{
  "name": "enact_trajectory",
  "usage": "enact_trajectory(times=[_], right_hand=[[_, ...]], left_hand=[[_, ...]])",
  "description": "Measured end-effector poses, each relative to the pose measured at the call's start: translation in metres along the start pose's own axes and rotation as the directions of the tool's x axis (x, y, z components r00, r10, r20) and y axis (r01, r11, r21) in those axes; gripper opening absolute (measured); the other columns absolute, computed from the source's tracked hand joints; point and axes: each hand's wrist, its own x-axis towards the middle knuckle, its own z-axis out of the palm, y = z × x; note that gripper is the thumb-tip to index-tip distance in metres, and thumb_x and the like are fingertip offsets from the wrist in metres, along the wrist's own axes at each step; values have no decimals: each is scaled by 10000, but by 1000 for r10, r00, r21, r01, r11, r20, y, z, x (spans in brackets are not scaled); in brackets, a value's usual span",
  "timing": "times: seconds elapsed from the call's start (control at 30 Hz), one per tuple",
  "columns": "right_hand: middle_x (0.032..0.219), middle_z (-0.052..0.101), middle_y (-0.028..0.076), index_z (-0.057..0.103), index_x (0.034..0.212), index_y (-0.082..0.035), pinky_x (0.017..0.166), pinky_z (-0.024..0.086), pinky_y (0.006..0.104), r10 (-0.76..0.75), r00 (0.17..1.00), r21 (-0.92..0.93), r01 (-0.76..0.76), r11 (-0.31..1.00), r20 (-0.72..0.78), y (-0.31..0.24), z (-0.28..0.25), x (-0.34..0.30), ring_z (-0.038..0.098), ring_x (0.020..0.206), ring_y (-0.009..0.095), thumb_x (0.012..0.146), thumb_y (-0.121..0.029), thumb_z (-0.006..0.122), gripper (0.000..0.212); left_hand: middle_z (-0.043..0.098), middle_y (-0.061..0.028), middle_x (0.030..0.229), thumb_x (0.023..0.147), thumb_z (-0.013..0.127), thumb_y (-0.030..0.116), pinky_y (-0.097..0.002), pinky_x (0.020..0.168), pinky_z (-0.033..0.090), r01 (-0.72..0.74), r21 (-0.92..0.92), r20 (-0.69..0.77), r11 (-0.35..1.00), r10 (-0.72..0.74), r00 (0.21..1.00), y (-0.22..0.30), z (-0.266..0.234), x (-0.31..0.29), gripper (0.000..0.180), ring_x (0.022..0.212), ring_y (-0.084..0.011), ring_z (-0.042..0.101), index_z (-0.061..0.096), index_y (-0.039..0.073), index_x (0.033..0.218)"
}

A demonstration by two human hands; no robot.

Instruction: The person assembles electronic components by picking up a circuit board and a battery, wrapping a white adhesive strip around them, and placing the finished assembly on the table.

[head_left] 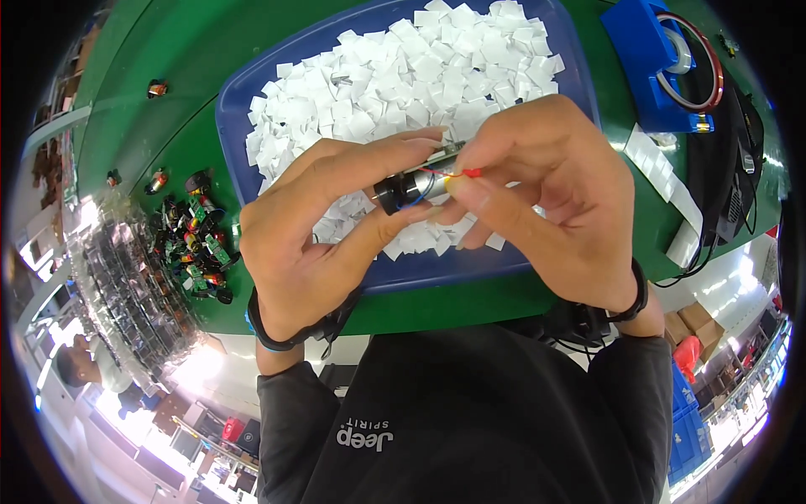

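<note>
In front of me I hold a small cylindrical electronic part [389,193] with a black end, a silver body and blue and red wires. A small circuit board [447,153] lies along its upper side. My left hand [306,227] grips the part between thumb and fingers. At its other end the fingers of my right hand [562,189] pinch close to a red wire end [472,173] and a bit of yellow; exactly what they grip is partly hidden. Below both hands are many white paper squares [386,88] in a blue tub [227,126].
Left of the tub, similar parts lie in a pile [195,244] on the green table [403,317], beside stacked clear plastic trays [126,277]. A blue tape dispenser [642,63], a white strip [667,181] and a black bag [732,168] are at right. Another person [80,361] is far left.
</note>
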Motion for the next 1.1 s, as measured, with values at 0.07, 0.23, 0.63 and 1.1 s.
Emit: enact_trajectory(times=[0.07, 0.23, 0.63, 1.1], right_hand=[[967, 653, 134, 504, 1107, 3, 645, 593, 288, 35, 999, 67, -34, 997, -15, 1, 2, -1, 704, 830, 211, 897, 49, 618, 244], [933, 664, 141, 453, 1129, -5, 642, 595, 297, 129, 992, 218, -122, 968, -16, 2, 4, 1, 705, 801, 211, 927, 36, 583, 244], [920, 696, 120, 631, 1024, 28, 641, 559, 265, -263, 963, -392, 266, 881, 63, 0, -1, 0, 701, 788, 188, 810, 54, 720, 234], [913, 714, 104, 649, 1073, -6, 669, 536, 245, -125, 992, -382, 126, 915, 28, -4, 5, -3, 703, 803, 158, 830, 36, 689, 250]], left_hand=[[687, -206, 1070, 708, 762, -87, -318, 866, 492, -19, 32, -5, 999, 19, 1000, 1, 3, -1, 407, 957, -227, 651, 630, -87, 1093], [693, -197, 1061, 711, 747, -101, -306, 805, 506, -102, 203, -30, 974, 111, 993, 8, 6, 0, 392, 918, -206, 647, 642, -79, 1087], [667, -128, 1073, 866, 660, -27, -232, 623, 554, 425, -555, 117, 715, -439, 891, 21, -4, 8, 244, 789, -128, 633, 621, -36, 1107], [704, -52, 957, 919, 653, 306, -291, 674, 505, 29, 798, -66, 602, 40, 997, -150, -132, 147, 314, 789, -126, 603, 656, 41, 1088]])
